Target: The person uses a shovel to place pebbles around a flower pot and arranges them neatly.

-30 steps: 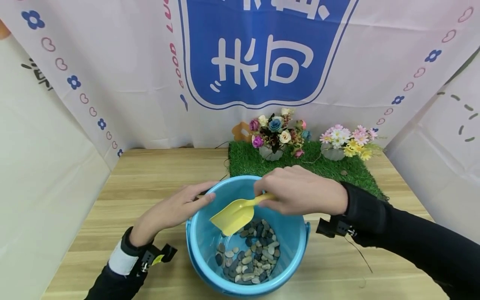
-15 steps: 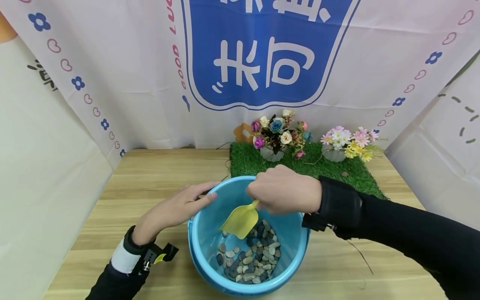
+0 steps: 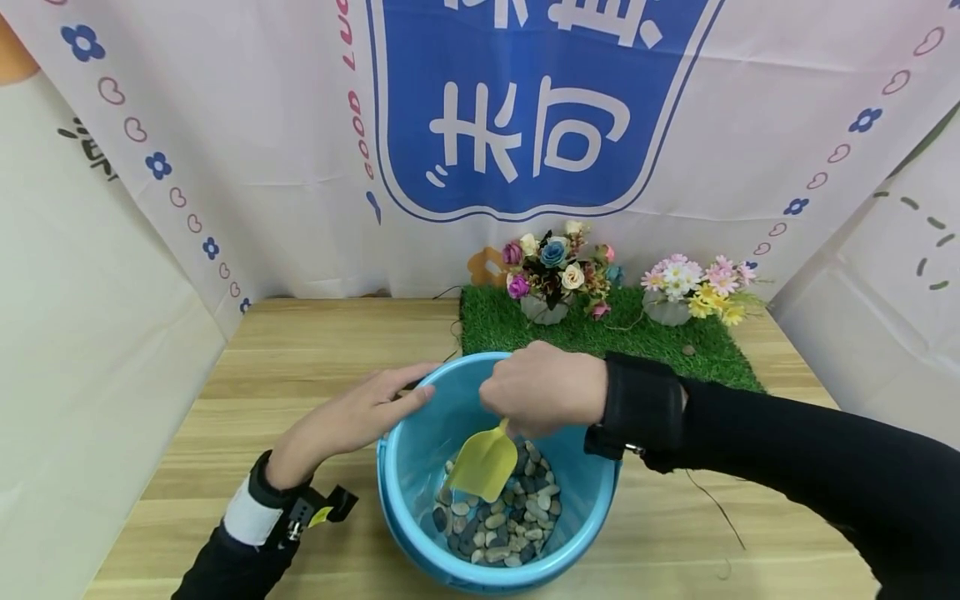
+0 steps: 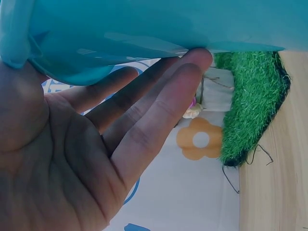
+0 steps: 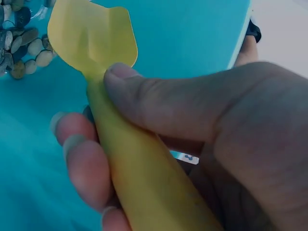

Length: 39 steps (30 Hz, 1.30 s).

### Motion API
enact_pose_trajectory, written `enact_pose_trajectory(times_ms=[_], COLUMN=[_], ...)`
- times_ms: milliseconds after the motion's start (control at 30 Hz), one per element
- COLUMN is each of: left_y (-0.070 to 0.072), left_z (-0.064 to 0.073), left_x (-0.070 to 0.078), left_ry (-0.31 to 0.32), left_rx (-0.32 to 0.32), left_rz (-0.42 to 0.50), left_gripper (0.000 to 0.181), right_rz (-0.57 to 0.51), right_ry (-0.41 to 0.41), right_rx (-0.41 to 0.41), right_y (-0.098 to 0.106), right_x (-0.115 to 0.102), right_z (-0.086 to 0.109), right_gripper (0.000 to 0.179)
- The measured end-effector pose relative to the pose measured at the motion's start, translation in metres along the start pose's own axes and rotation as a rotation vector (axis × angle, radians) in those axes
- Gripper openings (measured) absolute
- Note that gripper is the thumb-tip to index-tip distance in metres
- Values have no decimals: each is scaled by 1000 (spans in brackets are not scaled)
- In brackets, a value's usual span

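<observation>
A light blue bucket [image 3: 581, 525] holds a layer of grey, tan and dark pebbles [image 3: 517, 525]. Inside it, my right hand [image 3: 546, 390] grips the handle of a small yellow shovel [image 3: 486, 463], thumb along the top and fingers curled beneath, as the right wrist view shows. The blade [image 5: 94, 36] points down and hangs over the pebbles; whether it touches them I cannot tell. On the bucket's left side, my left hand [image 3: 363, 417] rests with its thumb at the rim. In the left wrist view its fingers [image 4: 144, 130] are extended, fingertips against the outer wall.
Behind the bucket lies a green turf mat [image 3: 637, 337] on the wooden table [image 3: 300, 342]. Two flower pots stand on it: mixed roses [image 3: 558, 267] and pink, white and yellow blooms [image 3: 697, 283]. A printed white curtain [image 3: 300, 167] hangs at the back.
My right hand has moved left and lower into the bucket, and the shovel blade has tipped downward toward the pebbles. The left hand stays at the rim.
</observation>
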<state>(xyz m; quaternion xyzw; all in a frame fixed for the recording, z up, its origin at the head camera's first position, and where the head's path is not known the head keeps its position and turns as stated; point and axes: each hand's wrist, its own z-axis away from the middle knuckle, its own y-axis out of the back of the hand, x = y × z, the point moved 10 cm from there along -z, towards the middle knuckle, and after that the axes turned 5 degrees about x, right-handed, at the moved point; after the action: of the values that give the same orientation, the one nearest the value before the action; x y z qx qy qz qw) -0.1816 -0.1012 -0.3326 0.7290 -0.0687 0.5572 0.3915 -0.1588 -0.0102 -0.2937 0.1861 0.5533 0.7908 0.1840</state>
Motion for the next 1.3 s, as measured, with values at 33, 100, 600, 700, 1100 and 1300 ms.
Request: enact_pose_trajectory(times_ms=[33, 100, 600, 700, 1100, 1300], left_y=[0, 0, -1, -1, -1, 0], left_z=[0, 0, 0, 1, 1, 0], left_x=[0, 1, 0, 0, 0, -1], left_ry=[-1, -3, -1, 0, 5, 15], left_rx=[-1, -1, -7, -5, 0, -1], left_rz=[0, -7, -6, -5, -20, -10], left_gripper=[42, 42, 41, 41, 41, 41], right_rz=[8, 23, 81, 83, 24, -10], right_ry=[3, 4, -4, 13, 68, 62], right_rx=[-4, -21, -97, -93, -106, -147], right_y=[-1, -4, -28, -28, -37, -40], right_x=[-1, -2, -8, -9, -16, -13], right_z=[-2, -6, -24, -24, -29, -31], right_gripper=[19, 17, 5, 4, 9, 19])
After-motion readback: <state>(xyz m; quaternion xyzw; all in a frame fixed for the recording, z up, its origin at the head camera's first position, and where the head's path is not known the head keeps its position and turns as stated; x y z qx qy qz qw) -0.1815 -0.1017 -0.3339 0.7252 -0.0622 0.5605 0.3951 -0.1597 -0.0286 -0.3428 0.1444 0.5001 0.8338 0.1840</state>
